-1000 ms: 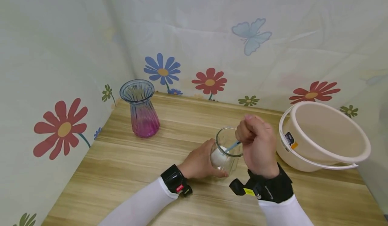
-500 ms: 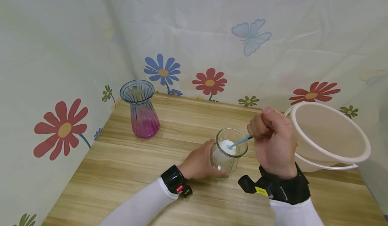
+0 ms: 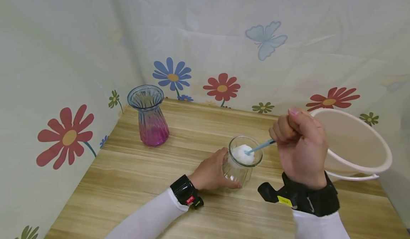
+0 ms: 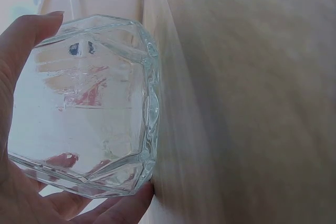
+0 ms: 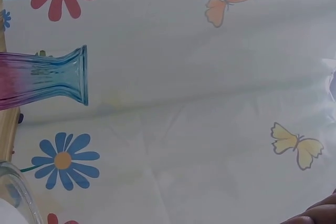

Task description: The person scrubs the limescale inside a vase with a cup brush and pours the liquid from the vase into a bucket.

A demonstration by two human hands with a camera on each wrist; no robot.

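In the head view my left hand [image 3: 211, 171] grips a clear glass jar [image 3: 237, 176] from its left side, steadying it upright on the table. The left wrist view shows thumb and fingers around the jar's thick faceted glass [image 4: 94, 114]. My right hand [image 3: 301, 146], to the right of the jar and above its rim, is curled round the blue handle [image 3: 261, 146] of a sponge cup brush. The brush's white sponge head [image 3: 241, 154] sits inside the jar's mouth, and its handle slants up to the right. Only a few fingers [image 5: 317, 214] of that hand enter the right wrist view.
A fluted blue-and-pink glass vase [image 3: 150, 119] stands at the back left of the wooden table [image 3: 153, 175]. At the right is a beige bucket [image 3: 355, 143] with a white handle, partly hidden by my right hand. A flowered curtain [image 3: 205, 32] hangs behind.
My right hand has moved right and slightly up, drawing the brush's sponge head from deeper in the jar up to its mouth. The left hand and jar have stayed put.
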